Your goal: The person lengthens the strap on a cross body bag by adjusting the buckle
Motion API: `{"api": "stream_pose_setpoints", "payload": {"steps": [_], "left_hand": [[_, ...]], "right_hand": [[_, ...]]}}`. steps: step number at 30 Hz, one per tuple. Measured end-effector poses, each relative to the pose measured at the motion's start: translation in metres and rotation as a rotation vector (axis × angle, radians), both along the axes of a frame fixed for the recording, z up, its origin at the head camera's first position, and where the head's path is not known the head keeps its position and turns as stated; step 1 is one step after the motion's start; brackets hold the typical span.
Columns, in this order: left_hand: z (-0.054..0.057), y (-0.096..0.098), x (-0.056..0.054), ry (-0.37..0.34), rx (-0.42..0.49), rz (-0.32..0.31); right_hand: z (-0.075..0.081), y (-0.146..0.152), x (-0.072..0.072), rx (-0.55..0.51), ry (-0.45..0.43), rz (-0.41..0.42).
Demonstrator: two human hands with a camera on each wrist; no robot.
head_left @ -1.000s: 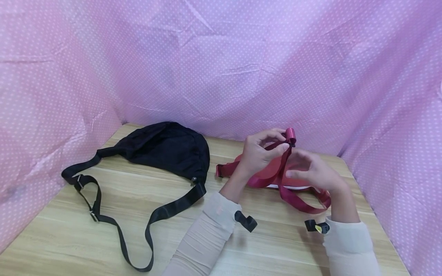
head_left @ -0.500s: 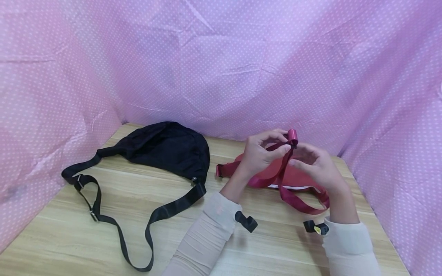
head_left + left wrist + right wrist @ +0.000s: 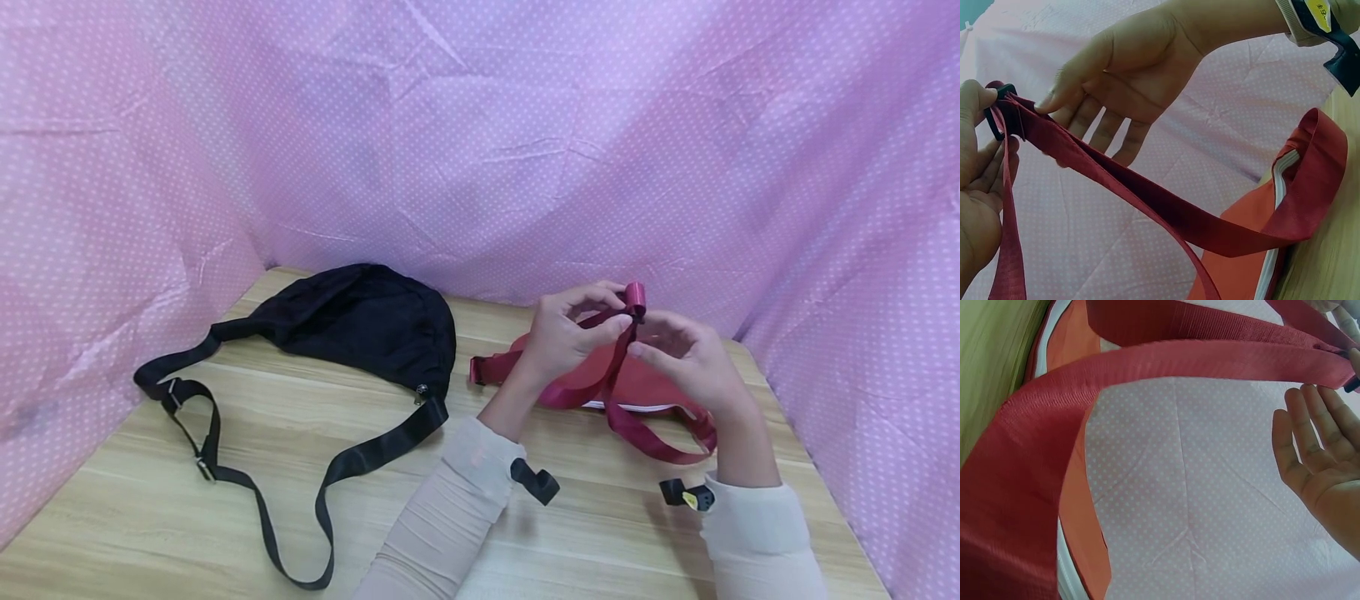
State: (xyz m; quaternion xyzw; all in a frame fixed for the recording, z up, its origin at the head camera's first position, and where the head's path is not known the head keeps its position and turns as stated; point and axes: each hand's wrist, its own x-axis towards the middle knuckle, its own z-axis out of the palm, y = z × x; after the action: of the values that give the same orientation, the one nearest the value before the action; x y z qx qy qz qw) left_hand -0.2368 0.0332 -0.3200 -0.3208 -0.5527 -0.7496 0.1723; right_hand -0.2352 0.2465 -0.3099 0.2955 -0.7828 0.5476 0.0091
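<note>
In the head view a red waist bag [image 3: 652,387] lies at the right of the table, a white zip along its near edge. Its dark-red strap [image 3: 1116,181] is raised above it in loops. My left hand [image 3: 562,333] pinches the black slider buckle [image 3: 1005,103] on the strap between thumb and fingers, and a short strap loop stands above the buckle. My right hand [image 3: 686,358] pinches the strap just beside that buckle with thumb and index finger. Its other fingers are spread behind, as the left wrist view shows.
A black waist bag [image 3: 367,325] lies at the left, its black strap [image 3: 326,492] looped toward the front with metal adjusters. Pink dotted cloth [image 3: 480,150] hangs around the back and sides of the wooden table [image 3: 600,542]. Black bands [image 3: 536,482] hang off both cuffs.
Over the last second my right hand has risen slightly toward the buckle, and the strap's top loop has shifted a little to the right. The black bag has stayed put.
</note>
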Motion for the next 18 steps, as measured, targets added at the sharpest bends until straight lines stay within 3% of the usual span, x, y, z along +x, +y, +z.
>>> {"api": "stream_pose_setpoints", "payload": {"steps": [4, 9, 18], "left_hand": [[0.0008, -0.0004, 0.0, 0.004, -0.005, 0.034], [0.0013, -0.0013, -0.0006, 0.001, -0.01, 0.058], [0.0012, -0.0016, 0.0001, -0.031, -0.003, 0.03]], "right_hand": [[0.0, 0.0017, -0.0003, 0.127, 0.025, -0.025], [-0.0022, 0.0041, -0.0038, 0.255, 0.047, 0.019], [-0.0028, 0.0099, -0.0053, 0.237, 0.028, 0.063]]}}
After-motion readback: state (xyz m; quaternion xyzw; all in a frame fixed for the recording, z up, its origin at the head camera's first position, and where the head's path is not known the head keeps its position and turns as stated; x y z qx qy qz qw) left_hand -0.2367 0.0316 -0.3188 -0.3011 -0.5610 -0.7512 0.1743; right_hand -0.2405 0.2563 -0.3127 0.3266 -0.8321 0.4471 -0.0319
